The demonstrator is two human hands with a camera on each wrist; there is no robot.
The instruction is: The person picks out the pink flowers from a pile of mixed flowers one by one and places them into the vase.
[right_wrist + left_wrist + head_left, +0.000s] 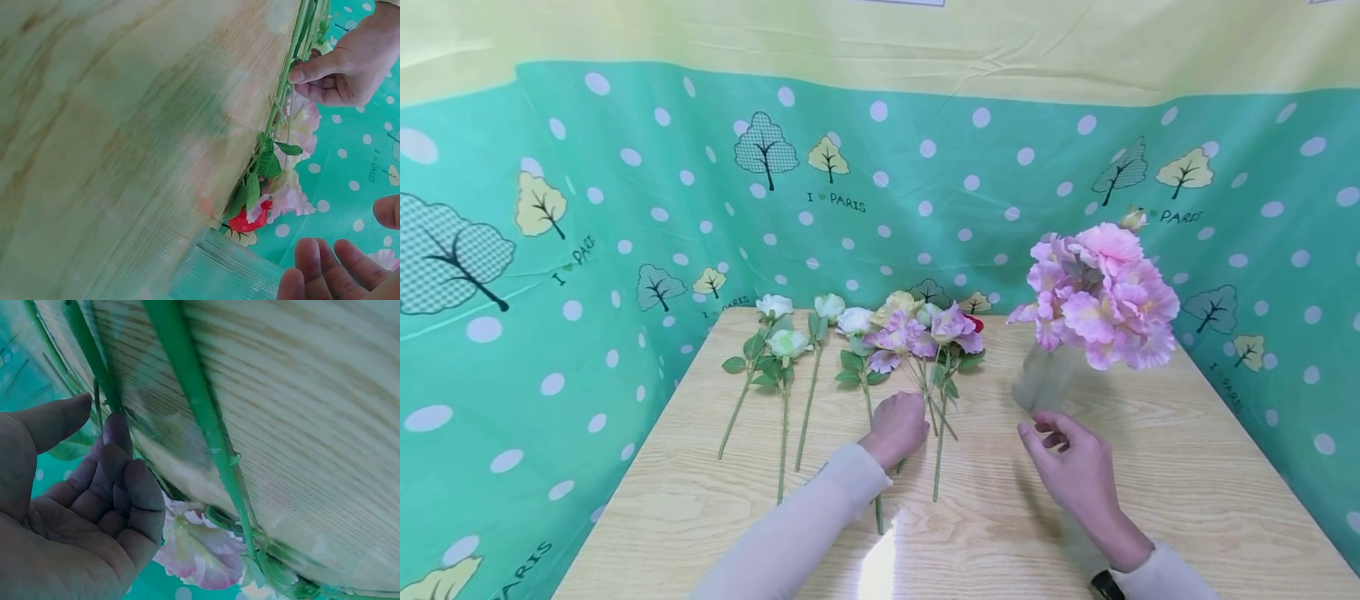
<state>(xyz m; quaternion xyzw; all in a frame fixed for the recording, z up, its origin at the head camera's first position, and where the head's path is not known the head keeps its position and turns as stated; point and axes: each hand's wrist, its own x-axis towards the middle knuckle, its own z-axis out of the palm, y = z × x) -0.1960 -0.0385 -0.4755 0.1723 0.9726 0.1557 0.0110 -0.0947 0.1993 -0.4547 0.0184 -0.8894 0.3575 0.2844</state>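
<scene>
My left hand is low over the flower stems in the middle of the table. In the left wrist view its thumb and half-curled fingers stand on either side of a thin stem, a gap showing between them, and the index fingertip is right at a thicker green stem. Pink-purple flowers lie just beyond that hand. My right hand holds nothing, thumb and fingers apart, close in front of a clear ribbed glass vase. Large pink blooms fill the top of the vase.
White roses on long leafy stems lie to the left. A yellow bloom and a partly hidden red flower lie at the back edge of the wooden table. A green dotted cloth hangs around the table.
</scene>
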